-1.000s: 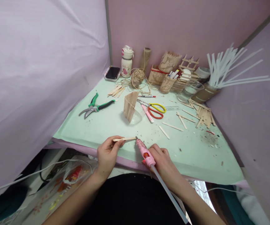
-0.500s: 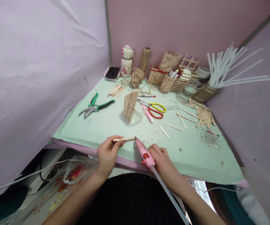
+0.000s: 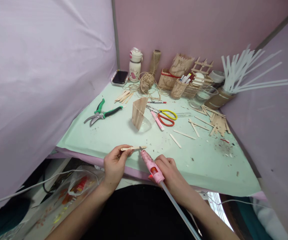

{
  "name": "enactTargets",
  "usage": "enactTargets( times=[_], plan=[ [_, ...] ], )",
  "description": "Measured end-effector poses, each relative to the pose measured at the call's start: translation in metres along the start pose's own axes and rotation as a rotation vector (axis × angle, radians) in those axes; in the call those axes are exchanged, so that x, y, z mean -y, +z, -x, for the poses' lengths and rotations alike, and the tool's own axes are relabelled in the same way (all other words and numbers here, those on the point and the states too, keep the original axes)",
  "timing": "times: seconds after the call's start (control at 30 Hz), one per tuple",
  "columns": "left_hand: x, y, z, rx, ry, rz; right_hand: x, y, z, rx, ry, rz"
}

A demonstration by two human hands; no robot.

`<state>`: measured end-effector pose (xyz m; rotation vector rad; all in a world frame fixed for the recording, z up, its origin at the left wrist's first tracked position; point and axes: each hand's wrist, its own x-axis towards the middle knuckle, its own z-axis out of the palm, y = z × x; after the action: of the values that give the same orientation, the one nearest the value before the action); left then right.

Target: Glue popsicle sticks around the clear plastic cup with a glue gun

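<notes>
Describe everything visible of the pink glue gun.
The pink glue gun looks plastic, its barrel speckled dark. The right hand grips it. It slants forward and left, its dark nozzle at the wooden stick in the left hand; contact is unclear. Orange-red shows in a body opening; a long translucent glue stick extends from its rear.

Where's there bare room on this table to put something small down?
Bare cloth shows between the pruning shears, the left hand and the slatted wooden piece. Another patch, dotted with scraps, lies right of the right hand, nearer you than the loose sticks. It's crowded along the back, phone to white sticks, and around the stick pile.
</notes>
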<state>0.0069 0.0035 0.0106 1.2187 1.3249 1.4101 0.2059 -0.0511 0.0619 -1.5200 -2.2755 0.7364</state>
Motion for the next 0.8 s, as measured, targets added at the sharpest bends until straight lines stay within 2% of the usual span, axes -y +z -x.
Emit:
enactTargets(
  times=[0.33,0.8],
  plan=[
    [0.0000,0.0010,-0.0004,0.003,-0.010,0.010,-0.0001,0.0035,0.0001,-0.024,-0.028,0.008],
    [0.0019,-0.0008,-0.0002,0.008,-0.017,-0.013,-0.0027,-0.0040,0.0022,-0.059,0.050,0.149]
  ],
)
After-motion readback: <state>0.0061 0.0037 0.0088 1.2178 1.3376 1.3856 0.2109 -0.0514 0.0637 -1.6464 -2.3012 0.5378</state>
